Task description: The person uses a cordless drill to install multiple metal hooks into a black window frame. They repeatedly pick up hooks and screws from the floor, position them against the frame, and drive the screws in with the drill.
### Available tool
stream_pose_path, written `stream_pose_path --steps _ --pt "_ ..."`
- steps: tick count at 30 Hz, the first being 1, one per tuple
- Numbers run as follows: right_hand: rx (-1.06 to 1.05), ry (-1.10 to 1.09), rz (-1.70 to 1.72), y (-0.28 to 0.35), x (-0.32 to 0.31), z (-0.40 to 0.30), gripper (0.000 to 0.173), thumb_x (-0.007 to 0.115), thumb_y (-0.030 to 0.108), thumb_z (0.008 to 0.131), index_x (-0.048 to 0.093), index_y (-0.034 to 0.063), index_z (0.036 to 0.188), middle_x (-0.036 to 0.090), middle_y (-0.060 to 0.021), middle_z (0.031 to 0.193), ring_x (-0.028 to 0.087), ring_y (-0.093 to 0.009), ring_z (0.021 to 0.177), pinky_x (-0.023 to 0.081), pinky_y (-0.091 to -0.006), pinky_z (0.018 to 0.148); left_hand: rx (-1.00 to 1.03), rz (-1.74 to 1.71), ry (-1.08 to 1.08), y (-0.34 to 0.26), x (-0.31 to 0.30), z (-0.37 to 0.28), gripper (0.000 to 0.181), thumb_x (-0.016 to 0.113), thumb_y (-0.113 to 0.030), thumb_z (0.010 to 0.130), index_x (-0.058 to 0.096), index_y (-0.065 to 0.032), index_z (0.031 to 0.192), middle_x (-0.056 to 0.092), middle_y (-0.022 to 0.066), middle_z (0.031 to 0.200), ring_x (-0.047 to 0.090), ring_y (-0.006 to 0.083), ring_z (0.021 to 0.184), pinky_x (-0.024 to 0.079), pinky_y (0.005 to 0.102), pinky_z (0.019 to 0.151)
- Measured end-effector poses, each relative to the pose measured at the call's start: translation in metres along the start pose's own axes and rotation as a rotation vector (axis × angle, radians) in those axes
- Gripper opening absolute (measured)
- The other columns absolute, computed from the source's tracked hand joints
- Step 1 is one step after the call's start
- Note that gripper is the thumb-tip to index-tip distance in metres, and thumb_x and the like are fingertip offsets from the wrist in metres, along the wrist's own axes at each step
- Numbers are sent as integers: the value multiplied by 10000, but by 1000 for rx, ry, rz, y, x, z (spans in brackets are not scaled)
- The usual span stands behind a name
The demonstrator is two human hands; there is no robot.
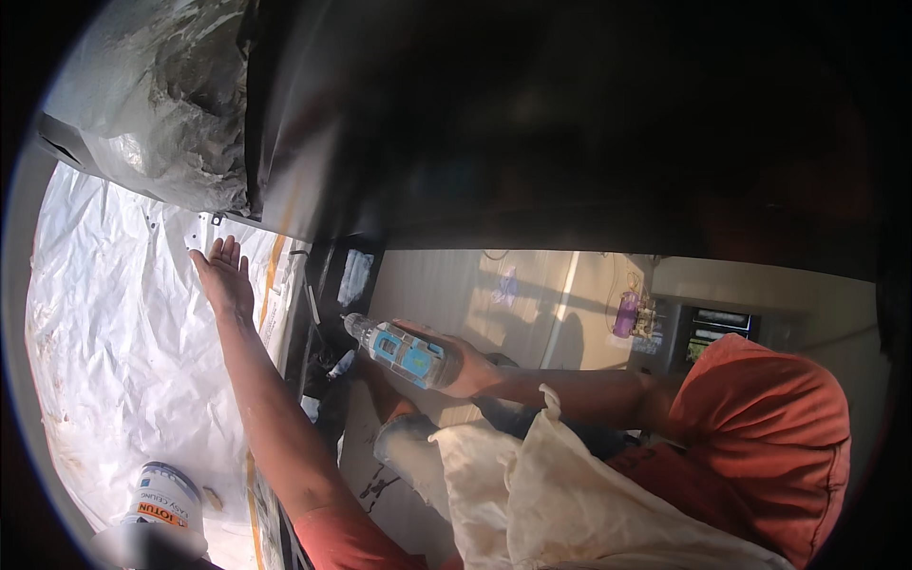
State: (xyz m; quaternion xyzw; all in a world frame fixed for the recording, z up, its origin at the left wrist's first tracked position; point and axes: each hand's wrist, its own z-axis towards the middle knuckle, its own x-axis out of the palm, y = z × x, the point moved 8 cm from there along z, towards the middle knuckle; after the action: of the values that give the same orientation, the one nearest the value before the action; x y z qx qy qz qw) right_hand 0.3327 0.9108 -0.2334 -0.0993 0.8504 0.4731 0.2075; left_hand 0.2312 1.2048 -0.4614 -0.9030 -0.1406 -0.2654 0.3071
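Note:
My left hand [226, 279] is held out with its palm up and fingers a little apart, holding nothing, over the crinkled white plastic sheeting [135, 299]. Around the handle of a blue-and-grey cordless drill [410, 354] my right hand [467, 363] is closed, its grip partly hidden behind the tool's body. The drill's chuck points left, towards a dark frame or post [324, 292]; I cannot tell whether a bit touches anything. A strip of orange-brown tape [274, 260] runs along the sheeting's edge, between the two hands.
Large dark surface [570, 142] overhead; plastic-wrapped object [171, 107] at upper left. A paint bucket [160, 499] stands on the sheeting. Below lie the pale floor [442, 285] and a purple device [627, 313] with a cable. Cream cloth [563, 491] hangs before my body.

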Motion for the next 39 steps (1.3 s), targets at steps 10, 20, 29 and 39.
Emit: stream_pose_path --steps 10,20,29,39 --pt "20 -98 -213 -12 6 1 900 762 162 745 266 115 1494 465 -162 1400 524 -343 1207 473 -380 954 -14 -11 29 -54 54 18 991 338 -742 886 199 64 1446 277 207 1481 326 322 1352 269 455 1121" --pt "139 -33 -149 -31 -3 -41 909 782 171 736 282 98 1491 530 -149 1292 557 -311 1156 432 -345 981 117 -20 -40 -47 28 8 850 361 -690 912 227 -80 1488 296 149 1493 328 267 1351 308 447 1079" --pt "-58 -152 -262 -40 -21 -36 779 753 124 774 352 23 1435 557 -193 1298 599 -300 1131 498 -332 925 411 803 -440 12 -33 -56 546 452 -470 966 601 20 1157 630 172 1150 545 307 1148 388 458 965" --pt "-36 -130 -237 -32 -34 -33 884 792 169 721 318 91 1464 531 -191 1334 557 -349 1182 486 -387 957 564 1423 -438 40 44 -157 166 531 -135 925 584 -19 1032 618 205 1003 582 392 961 437 467 843"
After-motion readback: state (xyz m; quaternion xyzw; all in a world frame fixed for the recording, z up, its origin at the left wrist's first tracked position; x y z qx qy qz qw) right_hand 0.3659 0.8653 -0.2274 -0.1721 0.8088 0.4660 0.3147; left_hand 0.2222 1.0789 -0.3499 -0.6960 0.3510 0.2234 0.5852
